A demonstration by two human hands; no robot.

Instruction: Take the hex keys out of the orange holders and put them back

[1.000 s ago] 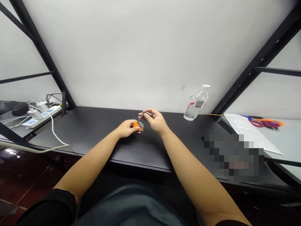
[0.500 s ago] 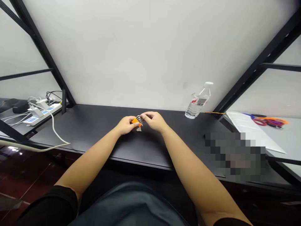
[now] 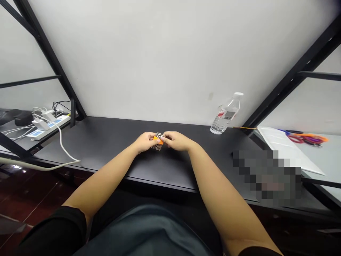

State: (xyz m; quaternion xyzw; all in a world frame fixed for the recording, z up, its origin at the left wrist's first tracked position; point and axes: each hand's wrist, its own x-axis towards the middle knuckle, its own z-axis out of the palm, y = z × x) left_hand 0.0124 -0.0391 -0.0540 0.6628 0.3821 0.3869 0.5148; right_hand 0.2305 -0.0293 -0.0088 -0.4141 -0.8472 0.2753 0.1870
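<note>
A hex key set (image 3: 158, 140) in an orange holder is held above the middle of the black desk. Its bent metal ends point up and away from me, and the long shafts hang below the holder. My left hand (image 3: 145, 142) is closed on the holder's left side, thumb across its front. From the right, my right hand (image 3: 176, 140) pinches the holder's right edge with thumb and fingers. Some of the keys are hidden behind the fingers.
A water bottle (image 3: 225, 114) stands at the desk's back right. A pixelated dark area (image 3: 266, 177) covers the right front. To the left lies a power strip (image 3: 49, 127) with white cables. Beyond the right frame are a white pouch (image 3: 285, 147) and coloured loops (image 3: 306, 138).
My right hand has moved from the keys' bent ends down onto the holder's right edge. The hex key set has turned so its face and shafts show more.
</note>
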